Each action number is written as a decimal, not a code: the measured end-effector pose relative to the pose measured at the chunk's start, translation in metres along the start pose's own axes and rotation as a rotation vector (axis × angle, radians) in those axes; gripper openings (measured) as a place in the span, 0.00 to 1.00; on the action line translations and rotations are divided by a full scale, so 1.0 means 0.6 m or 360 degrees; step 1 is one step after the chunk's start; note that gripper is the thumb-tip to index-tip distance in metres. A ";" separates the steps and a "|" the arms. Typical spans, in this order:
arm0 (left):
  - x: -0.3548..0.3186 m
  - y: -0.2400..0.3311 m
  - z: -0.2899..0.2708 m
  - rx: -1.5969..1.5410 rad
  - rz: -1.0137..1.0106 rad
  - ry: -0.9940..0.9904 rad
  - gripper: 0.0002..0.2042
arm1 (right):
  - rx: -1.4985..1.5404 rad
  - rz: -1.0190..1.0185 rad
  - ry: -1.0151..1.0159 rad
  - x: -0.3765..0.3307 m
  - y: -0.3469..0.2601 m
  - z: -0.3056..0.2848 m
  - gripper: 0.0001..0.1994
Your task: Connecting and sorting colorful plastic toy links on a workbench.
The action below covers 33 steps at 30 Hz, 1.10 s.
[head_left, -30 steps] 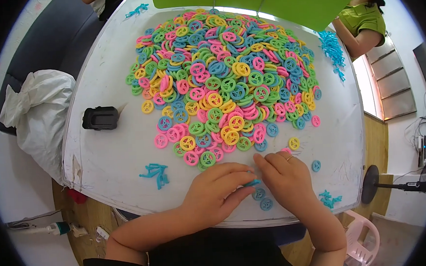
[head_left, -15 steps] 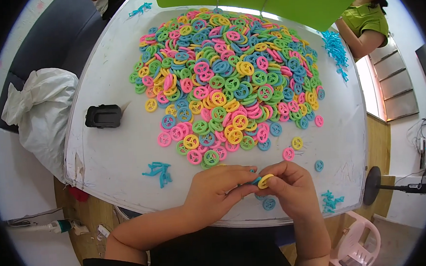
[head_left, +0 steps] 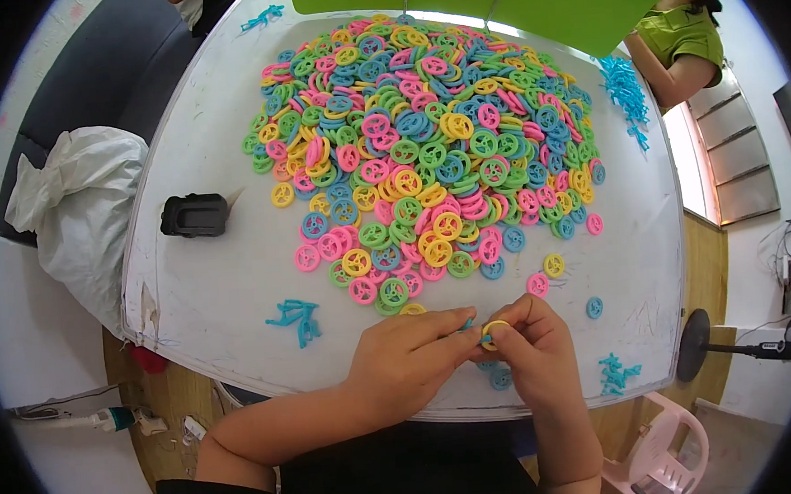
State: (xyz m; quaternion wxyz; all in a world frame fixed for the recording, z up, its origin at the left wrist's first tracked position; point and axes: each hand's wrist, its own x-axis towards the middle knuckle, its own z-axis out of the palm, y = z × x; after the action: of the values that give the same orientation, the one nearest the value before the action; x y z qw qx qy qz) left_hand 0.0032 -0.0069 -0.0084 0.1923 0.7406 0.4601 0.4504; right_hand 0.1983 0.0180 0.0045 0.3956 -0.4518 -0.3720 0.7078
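Close to the table's near edge, my left hand (head_left: 407, 359) and my right hand (head_left: 540, 356) meet. Between my right thumb and fingers is a small yellow plastic wheel (head_left: 500, 325). My left fingers pinch a small turquoise plastic piece (head_left: 469, 323), mostly covered by them. A bit of turquoise shows at the yellow wheel's opening; how far it goes in is hidden. Just below the hands lie blue wheels (head_left: 500, 379), partly covered. Beyond the hands spreads a big heap of pink, yellow, green and blue wheels (head_left: 431, 154).
Turquoise branched pieces lie in clusters at left (head_left: 296, 321), right (head_left: 618, 375) and far right (head_left: 623, 93) of the white table (head_left: 208, 295). A black holder (head_left: 194, 215) sits at left. A green board (head_left: 489, 1) stands at the back; another person (head_left: 679, 48) sits far right.
The yellow wheel has turned in my right fingers, and turquoise now shows at its opening. My left fingers have straightened and lie closer against the wheel. The heap is unchanged.
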 end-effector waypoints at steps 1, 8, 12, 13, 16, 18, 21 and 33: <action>-0.002 0.000 0.000 0.0001 0.0012 -0.0003 0.12 | -0.0031 0.0043 -0.0024 -0.001 -0.008 0.000 0.04; 0.002 0.001 0.005 -0.0065 -0.0003 -0.0177 0.19 | -0.1178 -0.0288 0.0043 -0.020 -0.033 -0.006 0.10; 0.005 0.009 -0.004 -0.0092 -0.0143 -0.0252 0.20 | -0.0935 -0.0352 0.0035 -0.021 -0.008 -0.023 0.13; 0.005 0.009 -0.005 -0.0117 -0.0181 -0.0264 0.21 | -0.1052 -0.0534 -0.0071 -0.019 -0.012 -0.022 0.14; 0.005 0.007 -0.003 -0.0215 -0.0205 -0.0243 0.23 | -0.1168 -0.0733 -0.0190 -0.024 -0.035 -0.009 0.17; 0.002 0.005 -0.003 -0.0274 -0.0197 -0.0209 0.25 | -0.1160 -0.0751 -0.0214 -0.025 -0.037 -0.007 0.19; -0.002 0.004 -0.004 -0.0255 -0.0209 -0.0280 0.26 | -0.1215 -0.0695 -0.0259 -0.027 -0.041 -0.018 0.22; -0.002 0.004 0.002 -0.0058 -0.0026 -0.0293 0.23 | -0.0170 0.0225 -0.0123 -0.034 -0.032 -0.023 0.15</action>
State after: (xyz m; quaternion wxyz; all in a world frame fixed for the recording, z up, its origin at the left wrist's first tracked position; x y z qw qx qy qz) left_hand 0.0051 -0.0089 -0.0081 0.2508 0.7715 0.4383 0.3871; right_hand 0.2212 0.0096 0.0240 0.3054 -0.4698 -0.3914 0.7299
